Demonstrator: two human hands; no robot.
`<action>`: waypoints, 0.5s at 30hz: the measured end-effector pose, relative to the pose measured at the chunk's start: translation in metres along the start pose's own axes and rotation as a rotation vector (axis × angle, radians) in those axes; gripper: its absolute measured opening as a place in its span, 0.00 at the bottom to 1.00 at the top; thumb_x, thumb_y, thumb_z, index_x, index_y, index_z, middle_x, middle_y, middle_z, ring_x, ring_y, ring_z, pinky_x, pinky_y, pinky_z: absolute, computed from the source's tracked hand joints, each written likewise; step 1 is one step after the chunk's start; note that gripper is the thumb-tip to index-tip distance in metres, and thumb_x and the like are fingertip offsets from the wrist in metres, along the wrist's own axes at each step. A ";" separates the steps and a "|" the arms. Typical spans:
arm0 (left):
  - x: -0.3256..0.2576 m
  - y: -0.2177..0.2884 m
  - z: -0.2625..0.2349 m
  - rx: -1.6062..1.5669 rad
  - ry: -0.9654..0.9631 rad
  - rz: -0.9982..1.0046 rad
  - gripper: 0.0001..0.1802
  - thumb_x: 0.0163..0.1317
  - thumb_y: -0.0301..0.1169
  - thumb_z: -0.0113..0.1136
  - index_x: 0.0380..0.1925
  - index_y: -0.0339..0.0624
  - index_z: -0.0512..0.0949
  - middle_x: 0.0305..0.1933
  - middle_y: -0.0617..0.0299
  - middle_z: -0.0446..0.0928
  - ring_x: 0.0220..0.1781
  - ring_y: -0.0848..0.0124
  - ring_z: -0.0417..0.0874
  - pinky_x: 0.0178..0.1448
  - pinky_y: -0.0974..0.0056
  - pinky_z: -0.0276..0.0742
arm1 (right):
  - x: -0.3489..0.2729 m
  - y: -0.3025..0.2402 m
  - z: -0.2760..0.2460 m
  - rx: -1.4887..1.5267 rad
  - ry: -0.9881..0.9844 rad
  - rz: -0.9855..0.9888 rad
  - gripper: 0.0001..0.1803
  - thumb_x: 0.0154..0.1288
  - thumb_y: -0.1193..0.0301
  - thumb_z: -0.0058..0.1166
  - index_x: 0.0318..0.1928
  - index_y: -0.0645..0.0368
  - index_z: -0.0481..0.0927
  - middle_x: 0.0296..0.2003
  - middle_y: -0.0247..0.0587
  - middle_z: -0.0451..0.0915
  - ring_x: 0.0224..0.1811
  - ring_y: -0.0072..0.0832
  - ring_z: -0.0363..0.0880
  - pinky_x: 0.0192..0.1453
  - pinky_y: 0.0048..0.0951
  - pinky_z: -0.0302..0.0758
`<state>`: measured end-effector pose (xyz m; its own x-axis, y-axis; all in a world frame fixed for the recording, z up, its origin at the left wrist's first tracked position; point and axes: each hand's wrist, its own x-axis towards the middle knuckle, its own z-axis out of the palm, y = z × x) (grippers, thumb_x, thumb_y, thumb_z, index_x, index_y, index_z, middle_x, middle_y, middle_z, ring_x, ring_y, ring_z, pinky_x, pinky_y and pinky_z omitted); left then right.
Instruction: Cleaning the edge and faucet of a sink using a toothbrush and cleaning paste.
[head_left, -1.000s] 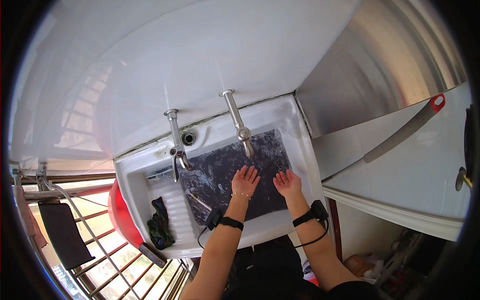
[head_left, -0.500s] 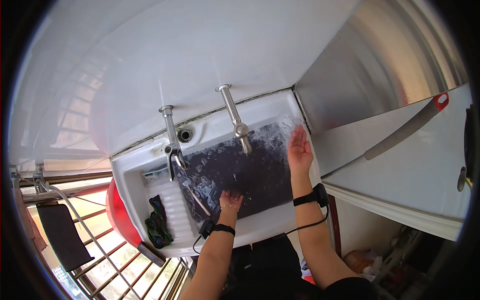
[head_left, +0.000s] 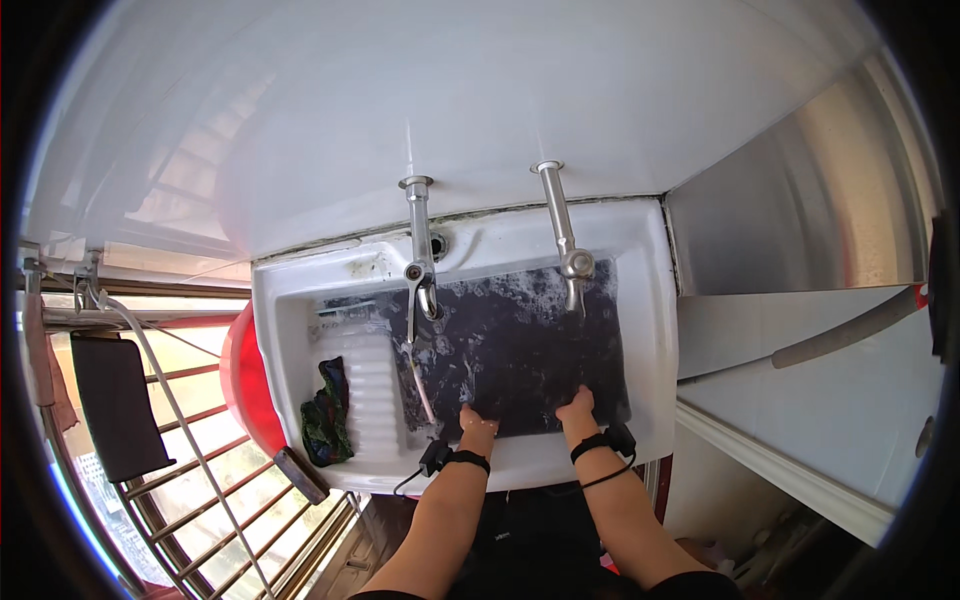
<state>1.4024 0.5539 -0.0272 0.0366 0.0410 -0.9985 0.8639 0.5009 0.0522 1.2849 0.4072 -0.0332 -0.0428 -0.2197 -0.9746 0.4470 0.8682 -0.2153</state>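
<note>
Dark, murky water [head_left: 530, 350] with patches of suds fills the basin of a white sink [head_left: 655, 320]. My left hand [head_left: 478, 424] dips into it near the front rim, its fingertips under the surface. A little to the right, my right hand [head_left: 577, 408] is also partly sunk, its fingers mostly hidden. Whether either hand grips anything below the water cannot be seen. Left of my left hand, a thin pinkish stick [head_left: 424, 394] leans at the edge of the ribbed washboard [head_left: 375, 390]. A crumpled dark patterned cloth [head_left: 326, 415] lies on the washboard's left side.
Two metal taps, a left one [head_left: 420, 240] and a right one [head_left: 562, 230], reach out from the white wall over the sink. A red basin [head_left: 245, 375] stands left of it, beside a barred window. A metal panel [head_left: 790, 190] rises at the right.
My right hand, earlier raised palm-up near the sink's right end, has come down into the water nearer my left hand. My left hand's fingers have sunk into the water. The view has shifted.
</note>
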 end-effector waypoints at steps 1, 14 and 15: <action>-0.013 0.006 0.001 -0.030 -0.068 -0.028 0.19 0.62 0.41 0.39 0.45 0.42 0.71 0.50 0.55 0.72 0.52 0.58 0.72 0.63 0.53 0.60 | -0.005 0.016 0.014 0.014 -0.056 0.048 0.16 0.65 0.65 0.33 0.41 0.55 0.75 0.42 0.43 0.75 0.46 0.34 0.72 0.53 0.41 0.67; -0.127 0.062 0.144 -0.199 -1.248 0.122 0.17 0.64 0.40 0.40 0.48 0.50 0.72 0.64 0.56 0.60 0.66 0.56 0.58 0.66 0.50 0.55 | -0.157 -0.005 0.175 0.014 -1.020 0.059 0.21 0.66 0.63 0.39 0.54 0.64 0.68 0.55 0.50 0.68 0.57 0.40 0.66 0.61 0.39 0.65; -0.111 0.061 0.128 -0.187 -1.107 0.111 0.17 0.64 0.41 0.40 0.47 0.49 0.73 0.64 0.56 0.60 0.65 0.56 0.59 0.66 0.49 0.54 | -0.145 0.000 0.161 -0.008 -0.924 0.083 0.20 0.66 0.63 0.38 0.53 0.63 0.68 0.54 0.49 0.69 0.55 0.39 0.68 0.59 0.39 0.66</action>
<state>1.5152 0.4686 0.0849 0.6140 -0.6491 -0.4490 0.7427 0.6677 0.0504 1.4354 0.3676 0.1182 0.7197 -0.4209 -0.5522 0.4105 0.8994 -0.1504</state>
